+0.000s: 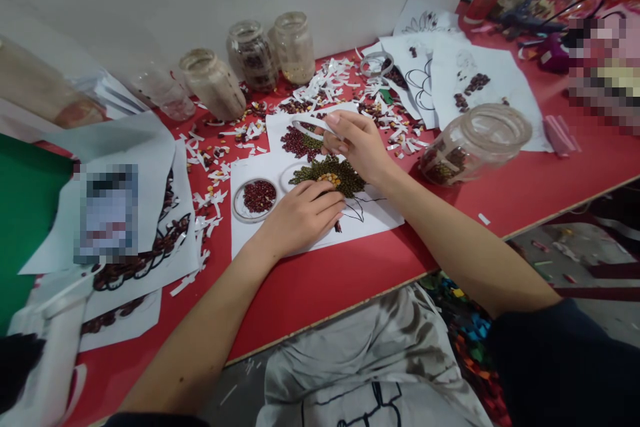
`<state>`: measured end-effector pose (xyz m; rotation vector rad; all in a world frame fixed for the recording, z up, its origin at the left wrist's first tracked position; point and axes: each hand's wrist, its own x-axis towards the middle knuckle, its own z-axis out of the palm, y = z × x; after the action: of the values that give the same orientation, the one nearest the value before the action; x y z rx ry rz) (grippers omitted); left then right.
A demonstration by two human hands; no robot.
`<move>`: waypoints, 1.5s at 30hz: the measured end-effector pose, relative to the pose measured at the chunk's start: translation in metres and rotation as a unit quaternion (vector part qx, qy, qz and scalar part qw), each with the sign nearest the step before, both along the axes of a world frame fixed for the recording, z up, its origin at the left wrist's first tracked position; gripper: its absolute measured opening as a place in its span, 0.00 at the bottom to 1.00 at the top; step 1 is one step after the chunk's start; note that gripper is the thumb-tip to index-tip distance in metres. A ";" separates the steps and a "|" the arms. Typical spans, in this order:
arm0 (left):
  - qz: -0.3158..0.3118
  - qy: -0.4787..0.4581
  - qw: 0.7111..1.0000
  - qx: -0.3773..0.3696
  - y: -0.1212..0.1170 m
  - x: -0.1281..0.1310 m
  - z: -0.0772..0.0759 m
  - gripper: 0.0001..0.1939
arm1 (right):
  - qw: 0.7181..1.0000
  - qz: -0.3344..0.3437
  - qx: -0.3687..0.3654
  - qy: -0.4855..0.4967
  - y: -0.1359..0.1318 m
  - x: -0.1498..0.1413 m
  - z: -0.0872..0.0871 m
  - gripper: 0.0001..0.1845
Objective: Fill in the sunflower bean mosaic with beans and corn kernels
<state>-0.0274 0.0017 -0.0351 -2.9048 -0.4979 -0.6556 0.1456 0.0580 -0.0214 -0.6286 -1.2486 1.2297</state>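
On the white paper (pixel 253 170) lies a flower made of green beans (pixel 311 173) with yellow corn kernels (pixel 327 179) at its centre. My left hand (pixel 310 215) rests with fingers stretched out at the flower's lower edge. Just above the flower, my right hand (pixel 357 143) pinches a curled white strip (pixel 306 121) between thumb and fingers. Behind it is a dark red bean flower (pixel 295 141), partly covered by the strip and hand. A round lid (pixel 239 215) holding red beans (pixel 259 196) sits left of my left hand. Black drawn leaf lines show below the green flower.
Several glass jars (pixel 215 83) stand along the wall, and a large open jar (pixel 495 140) is at the right. White paper scraps (pixel 335 87) and loose beans litter the red table (pixel 300 287). Drawing sheets (pixel 495 73) lie at right; bean-covered papers (pixel 180 247) lie left.
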 end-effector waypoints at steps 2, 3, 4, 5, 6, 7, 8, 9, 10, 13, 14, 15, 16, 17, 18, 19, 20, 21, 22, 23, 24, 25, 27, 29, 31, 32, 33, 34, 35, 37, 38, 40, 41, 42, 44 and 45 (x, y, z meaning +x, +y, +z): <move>0.003 0.002 1.000 -0.009 0.000 0.000 0.000 0.10 | 1.000 -0.003 -0.001 -0.004 -0.001 0.000 0.001 0.23; 0.005 0.003 1.000 -0.014 0.000 0.000 0.001 0.10 | 1.000 -0.005 -0.002 -0.007 -0.001 0.000 0.001 0.23; 0.007 0.003 1.000 -0.020 -0.001 0.000 0.001 0.10 | 1.000 -0.005 -0.002 -0.008 -0.001 0.000 0.001 0.23; 0.009 0.002 1.000 -0.028 -0.001 0.000 0.001 0.11 | 1.000 -0.003 -0.002 -0.007 -0.002 0.000 0.001 0.23; 0.008 -0.001 0.999 -0.037 -0.001 0.000 0.000 0.11 | 1.000 -0.001 -0.002 -0.004 -0.002 0.000 0.001 0.23; 0.006 -0.009 0.999 -0.048 -0.001 0.000 0.000 0.11 | 1.000 0.003 -0.003 -0.003 -0.002 0.000 0.001 0.24; 0.002 -0.022 0.998 -0.063 -0.001 0.000 0.000 0.11 | 1.000 0.009 -0.005 -0.002 -0.002 0.000 0.001 0.25; 0.000 -0.050 0.995 -0.085 0.000 0.000 -0.001 0.10 | 1.000 0.016 -0.007 -0.002 -0.002 0.001 0.001 0.26; 0.001 -0.093 0.990 -0.110 0.000 0.000 -0.001 0.09 | 1.000 0.023 -0.009 -0.002 -0.003 0.001 0.002 0.26; 0.053 -0.249 0.954 -0.156 0.001 -0.005 0.001 0.05 | 0.997 0.065 -0.028 0.001 -0.005 0.002 0.004 0.26; 0.092 -0.304 0.934 -0.164 0.001 -0.008 0.003 0.04 | 0.996 0.087 -0.035 0.005 -0.006 0.002 0.005 0.26; 0.136 -0.358 0.907 -0.177 0.001 -0.010 0.004 0.04 | 0.993 0.110 -0.041 0.008 -0.007 0.002 0.006 0.26; 0.178 -0.413 0.869 -0.205 0.001 -0.013 0.006 0.05 | 0.990 0.130 -0.043 0.010 -0.008 0.002 0.007 0.26; 0.204 -0.456 0.830 -0.246 0.001 -0.016 0.007 0.06 | 0.988 0.146 -0.039 0.006 -0.009 0.002 0.007 0.26; 0.215 -0.484 0.796 -0.293 0.001 -0.019 0.009 0.09 | 0.987 0.156 -0.031 -0.005 -0.010 0.002 0.007 0.27; 0.212 -0.496 0.772 -0.337 0.001 -0.021 0.010 0.12 | 0.987 0.161 -0.021 -0.020 -0.010 0.002 0.006 0.28; 0.201 -0.491 0.762 -0.372 0.000 -0.023 0.011 0.14 | 0.986 0.163 -0.013 -0.037 -0.011 0.002 0.005 0.29; 0.191 -0.480 0.760 -0.395 0.000 -0.024 0.012 0.16 | 0.985 0.165 -0.006 -0.055 -0.012 0.002 0.005 0.29; 0.184 -0.472 0.760 -0.407 0.000 -0.025 0.013 0.16 | 0.983 0.168 -0.001 -0.072 -0.012 0.002 0.004 0.28; 0.182 -0.467 0.763 -0.408 0.000 -0.026 0.013 0.16 | 0.982 0.173 0.002 -0.082 -0.013 0.002 0.003 0.27; 0.182 -0.463 0.767 -0.404 0.000 -0.026 0.013 0.16 | 0.980 0.177 0.002 -0.089 -0.014 0.002 0.003 0.25; 0.184 -0.458 0.773 -0.398 0.000 -0.027 0.013 0.15 | 0.979 0.181 0.004 -0.097 -0.015 0.002 0.003 0.24; 0.183 -0.439 0.793 -0.381 0.000 -0.028 0.014 0.13 | 0.976 0.187 0.014 -0.111 -0.018 0.001 0.003 0.26; 0.166 -0.407 0.824 -0.357 -0.002 -0.028 0.014 0.11 | 0.972 0.182 0.044 -0.140 -0.020 0.000 0.004 0.30; 0.136 -0.377 0.855 -0.329 -0.004 -0.026 0.016 0.09 | 0.964 0.156 0.096 -0.194 -0.023 -0.001 0.004 0.34; 0.125 -0.368 0.865 -0.317 -0.005 -0.025 0.017 0.08 | 0.956 0.139 0.124 -0.226 -0.023 -0.002 0.004 0.35; 0.119 -0.365 0.870 -0.310 -0.006 -0.024 0.018 0.08 | 0.947 0.124 0.150 -0.257 -0.024 -0.002 0.004 0.36; 0.119 -0.366 0.869 -0.310 -0.007 -0.024 0.018 0.08 | 0.937 0.111 0.173 -0.284 -0.024 -0.003 0.004 0.36; 0.122 -0.371 0.865 -0.315 -0.007 -0.024 0.019 0.09 | 0.927 0.102 0.192 -0.305 -0.024 -0.003 0.004 0.36; 0.131 -0.386 0.848 -0.339 -0.007 -0.024 0.020 0.11 | 0.911 0.087 0.224 -0.334 -0.024 -0.004 0.005 0.34; 0.135 -0.395 0.838 -0.351 -0.006 -0.025 0.020 0.12 | 0.905 0.080 0.238 -0.345 -0.024 -0.004 0.005 0.33; 0.142 -0.409 0.822 -0.371 -0.005 -0.027 0.020 0.15 | 0.893 0.065 0.261 -0.362 -0.024 -0.004 0.005 0.29; 0.144 -0.413 0.816 -0.377 -0.005 -0.028 0.020 0.16 | 0.888 0.058 0.267 -0.369 -0.024 -0.004 0.006 0.28; 0.145 -0.416 0.813 -0.382 -0.004 -0.029 0.021 0.16 | 0.885 0.053 0.270 -0.375 -0.024 -0.004 0.005 0.27; 0.136 -0.410 0.812 -0.393 -0.004 -0.030 0.021 0.17 | 0.882 0.046 0.271 -0.383 -0.024 -0.004 0.005 0.25; 0.130 -0.403 0.815 -0.395 -0.004 -0.030 0.021 0.16 | 0.881 0.046 0.272 -0.384 -0.024 -0.004 0.005 0.25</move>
<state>-0.0577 -0.0023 -0.0138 -2.9253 -1.5471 -2.0551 0.1419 0.0339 -0.0165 -0.6546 -2.2077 0.6255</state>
